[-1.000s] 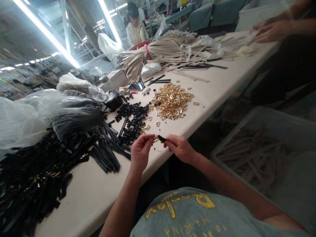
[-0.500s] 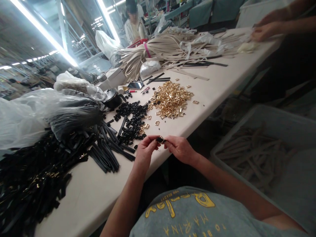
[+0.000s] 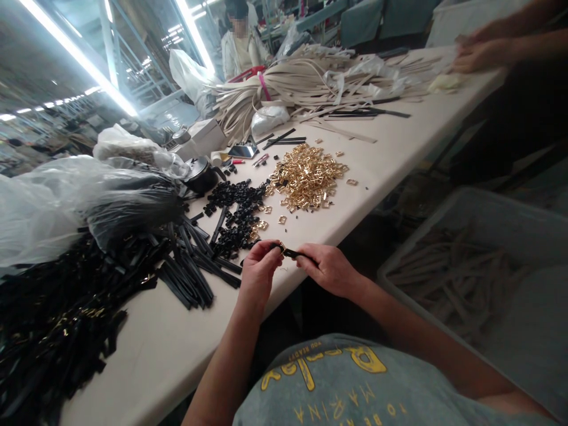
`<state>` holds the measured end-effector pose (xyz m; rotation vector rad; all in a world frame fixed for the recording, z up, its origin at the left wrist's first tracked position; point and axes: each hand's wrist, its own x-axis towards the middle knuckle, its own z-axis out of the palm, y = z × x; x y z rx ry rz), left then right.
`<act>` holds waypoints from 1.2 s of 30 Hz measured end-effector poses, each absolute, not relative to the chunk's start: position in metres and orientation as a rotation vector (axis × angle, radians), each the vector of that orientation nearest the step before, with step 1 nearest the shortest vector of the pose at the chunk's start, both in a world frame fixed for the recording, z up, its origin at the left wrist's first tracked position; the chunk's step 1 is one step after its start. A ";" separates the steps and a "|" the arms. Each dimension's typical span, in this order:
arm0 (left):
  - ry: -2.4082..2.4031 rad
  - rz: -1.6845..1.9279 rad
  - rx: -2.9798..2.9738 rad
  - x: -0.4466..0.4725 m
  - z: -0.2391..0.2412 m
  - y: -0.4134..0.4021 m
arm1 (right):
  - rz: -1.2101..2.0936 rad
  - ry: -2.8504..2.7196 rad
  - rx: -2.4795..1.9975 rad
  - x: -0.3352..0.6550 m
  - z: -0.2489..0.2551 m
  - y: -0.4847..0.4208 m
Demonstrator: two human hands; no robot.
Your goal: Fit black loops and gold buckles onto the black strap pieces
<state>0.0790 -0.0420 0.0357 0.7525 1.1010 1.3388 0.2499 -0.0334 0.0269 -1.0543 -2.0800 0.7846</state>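
Between my hands, over the table's near edge, a short black strap (image 3: pixel 290 253) is stretched. A small gold buckle (image 3: pixel 282 248) sits at its left end. My left hand (image 3: pixel 261 266) pinches the buckle end between thumb and fingers. Closed on the other end of the strap is my right hand (image 3: pixel 326 267). Just beyond my hands lie a heap of gold buckles (image 3: pixel 308 177) and a pile of small black loops (image 3: pixel 237 207). To the left of my left hand, cut black straps (image 3: pixel 189 278) lie in a loose bundle.
A large tangle of black straps with gold buckles (image 3: pixel 53 307) covers the table's left end, under clear plastic bags (image 3: pixel 57 189). Beige straps (image 3: pixel 284 83) are piled at the back. At right stands a plastic bin (image 3: pixel 465 278). A co-worker's hands (image 3: pixel 483 53) are at the far right.
My hands have drawn slightly apart, so more of the black strap shows between them. The buckle has shifted left with my left hand.
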 end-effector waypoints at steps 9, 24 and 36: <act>1.028 1.229 0.542 0.085 0.025 -0.047 | 0.703 -2.127 -0.995 0.243 0.022 -0.035; 0.954 1.111 0.583 0.081 0.034 -0.045 | 0.473 -2.289 -0.978 0.245 0.035 -0.037; 1.007 1.133 0.721 0.078 0.027 -0.045 | 0.569 -2.258 -0.951 0.245 0.029 -0.033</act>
